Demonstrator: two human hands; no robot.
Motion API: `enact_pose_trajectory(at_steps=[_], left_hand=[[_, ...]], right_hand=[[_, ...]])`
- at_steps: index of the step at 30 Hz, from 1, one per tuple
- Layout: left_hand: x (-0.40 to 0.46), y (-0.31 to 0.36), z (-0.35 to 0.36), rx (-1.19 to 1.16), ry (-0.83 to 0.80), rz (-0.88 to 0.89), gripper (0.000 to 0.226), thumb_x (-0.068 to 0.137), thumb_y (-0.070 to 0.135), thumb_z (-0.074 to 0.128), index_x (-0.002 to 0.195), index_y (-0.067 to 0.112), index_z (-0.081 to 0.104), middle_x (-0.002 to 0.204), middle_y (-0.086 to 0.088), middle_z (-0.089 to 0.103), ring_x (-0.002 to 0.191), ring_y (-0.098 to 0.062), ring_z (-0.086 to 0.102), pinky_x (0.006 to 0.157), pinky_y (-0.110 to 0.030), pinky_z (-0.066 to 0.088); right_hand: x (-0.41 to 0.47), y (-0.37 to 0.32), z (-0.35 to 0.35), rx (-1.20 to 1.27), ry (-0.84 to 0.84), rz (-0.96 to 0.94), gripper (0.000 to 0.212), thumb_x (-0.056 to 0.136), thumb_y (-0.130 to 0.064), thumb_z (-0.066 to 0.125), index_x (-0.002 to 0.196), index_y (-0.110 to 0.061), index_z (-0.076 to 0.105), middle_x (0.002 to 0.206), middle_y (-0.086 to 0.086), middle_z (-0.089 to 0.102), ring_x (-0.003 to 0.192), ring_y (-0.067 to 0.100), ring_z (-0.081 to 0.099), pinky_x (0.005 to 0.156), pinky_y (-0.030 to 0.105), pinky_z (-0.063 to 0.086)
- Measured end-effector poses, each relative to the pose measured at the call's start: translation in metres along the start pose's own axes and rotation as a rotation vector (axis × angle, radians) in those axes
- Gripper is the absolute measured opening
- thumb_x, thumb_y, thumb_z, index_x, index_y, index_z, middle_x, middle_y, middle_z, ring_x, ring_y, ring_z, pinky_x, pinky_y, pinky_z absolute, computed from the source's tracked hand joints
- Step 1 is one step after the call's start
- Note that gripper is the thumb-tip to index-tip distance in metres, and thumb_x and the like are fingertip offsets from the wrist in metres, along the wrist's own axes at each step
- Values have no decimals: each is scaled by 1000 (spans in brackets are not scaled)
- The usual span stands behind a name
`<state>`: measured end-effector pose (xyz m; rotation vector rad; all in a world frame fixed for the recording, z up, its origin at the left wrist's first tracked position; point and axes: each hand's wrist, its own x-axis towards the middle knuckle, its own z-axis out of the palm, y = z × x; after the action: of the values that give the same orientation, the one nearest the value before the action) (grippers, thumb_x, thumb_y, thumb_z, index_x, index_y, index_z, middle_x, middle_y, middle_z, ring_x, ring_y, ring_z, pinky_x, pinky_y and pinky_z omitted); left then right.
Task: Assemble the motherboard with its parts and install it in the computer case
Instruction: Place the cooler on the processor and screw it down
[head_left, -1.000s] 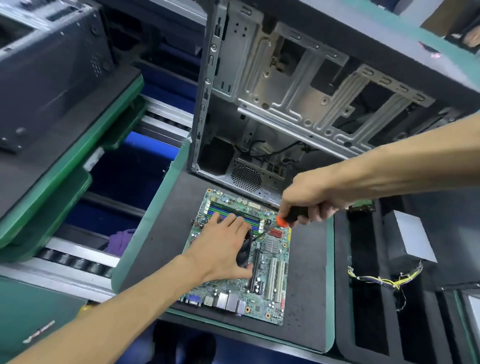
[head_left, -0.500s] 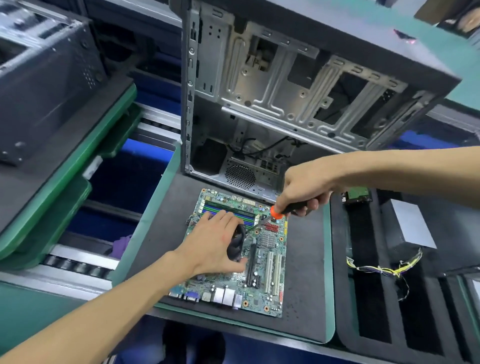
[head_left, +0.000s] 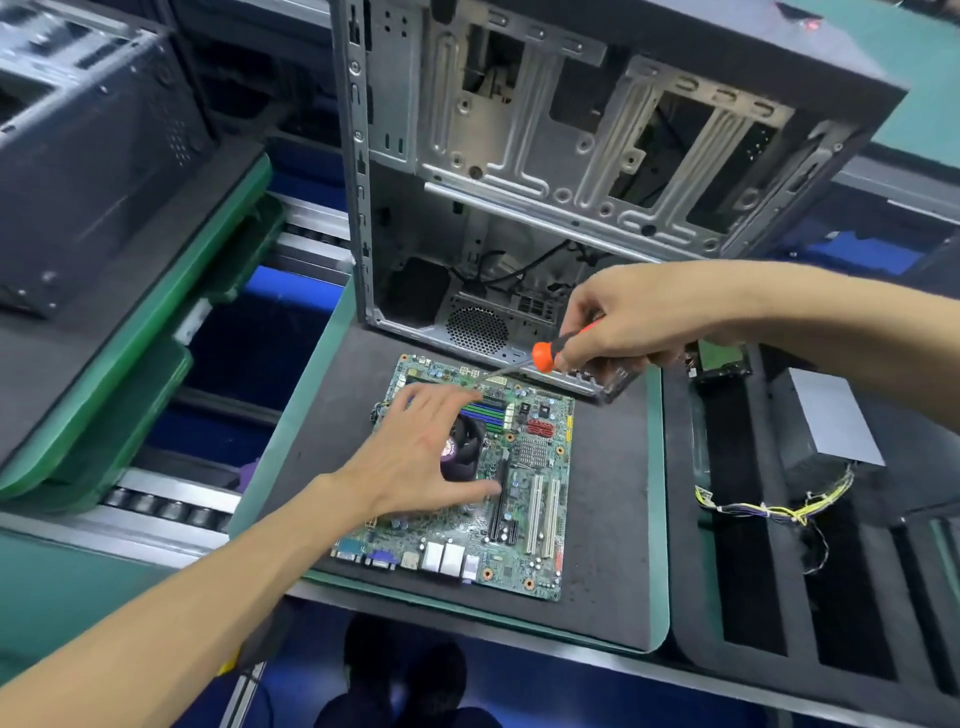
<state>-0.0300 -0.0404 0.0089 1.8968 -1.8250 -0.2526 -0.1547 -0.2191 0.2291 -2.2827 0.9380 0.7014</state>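
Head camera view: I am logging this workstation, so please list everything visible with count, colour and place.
motherboard: one, green, flat on the dark mat in front of the case.
cooler fan: one, black, on the motherboard, partly under the left hand.
computer case: one, grey metal, open, standing behind the motherboard.
screwdriver: one, orange and black handle, tip over the board's far edge.
mat: one, dark with green rim, under the board.
power supply: one, grey, in the foam tray at right.
wire bundle: one, mostly yellow, below the power supply.
second case: one, dark, upper left.
left hand: one, fingers spread over the fan.
right hand: one, gripping the screwdriver.
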Motion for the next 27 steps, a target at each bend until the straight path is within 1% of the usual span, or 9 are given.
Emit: enact_pose_trajectory(at_steps=[2, 4, 6, 8, 11, 15, 19, 25, 27], left_hand=[[-5, -1, -5, -99, 83, -87, 85, 80, 77, 54, 139, 17, 43, 131, 3, 48, 123, -11, 37, 108, -28, 21], [-16, -6, -8, -147, 202, -205, 73, 80, 69, 59, 131, 18, 47, 127, 4, 46, 119, -14, 40, 102, -29, 25], [-30, -9, -9, -177, 297, -337, 64, 77, 67, 62, 120, 21, 50, 118, 7, 46, 110, -13, 43, 95, -30, 29], [-44, -10, -7, -221, 350, -461, 62, 74, 71, 63, 113, 25, 49, 110, 9, 45, 103, -11, 43, 93, -29, 31], [-57, -6, 2, -325, 318, -665, 68, 67, 78, 64, 111, 31, 44, 105, 13, 43, 101, -11, 43, 96, -34, 40], [-61, -6, 13, -455, 211, -892, 93, 53, 91, 63, 121, 30, 45, 108, 15, 41, 112, -14, 44, 105, -42, 42], [-63, -9, 16, -417, 134, -948, 114, 46, 99, 52, 131, 23, 47, 119, 9, 42, 119, -13, 39, 109, -38, 37], [-65, -13, 13, -469, 88, -934, 111, 55, 91, 58, 138, 19, 48, 120, 7, 40, 119, -14, 39, 110, -40, 37], [-68, -11, 12, -502, 88, -922, 109, 56, 88, 58, 140, 20, 46, 121, 8, 40, 119, -12, 38, 110, -38, 35]], right_hand=[[-3, -5, 0, -2, 32, -77, 23, 91, -30, 72, 97, -8, 72, 64, -1, 71, 44, 9, 50, 36, 16, 36], [-6, -11, -1, -34, 82, -168, 16, 89, -31, 74, 94, -16, 73, 68, -2, 74, 45, 7, 57, 37, 18, 41], [-8, -17, -2, -91, 131, -235, 15, 87, -40, 75, 91, -25, 75, 68, -7, 74, 45, 5, 60, 41, 18, 45], [-10, -26, -1, -193, 170, -279, 24, 82, -54, 70, 91, -32, 76, 64, -14, 71, 47, 1, 59, 46, 16, 46], [-9, -36, 6, -286, 209, -351, 34, 77, -66, 68, 90, -36, 78, 64, -15, 71, 59, -7, 58, 47, 9, 38], [-3, -46, 24, -355, 233, -410, 33, 77, -63, 68, 90, -35, 79, 62, -12, 67, 55, 4, 54, 46, 14, 37], [4, -54, 33, -430, 242, -446, 31, 78, -59, 68, 90, -33, 79, 56, -8, 63, 50, 11, 49, 48, 18, 42], [13, -63, 40, -465, 208, -465, 30, 81, -59, 70, 94, -33, 79, 48, -26, 53, 47, 7, 49, 46, 18, 36], [17, -64, 42, -472, 202, -464, 31, 80, -58, 69, 94, -33, 80, 48, -26, 55, 48, 4, 51, 48, 19, 38]])
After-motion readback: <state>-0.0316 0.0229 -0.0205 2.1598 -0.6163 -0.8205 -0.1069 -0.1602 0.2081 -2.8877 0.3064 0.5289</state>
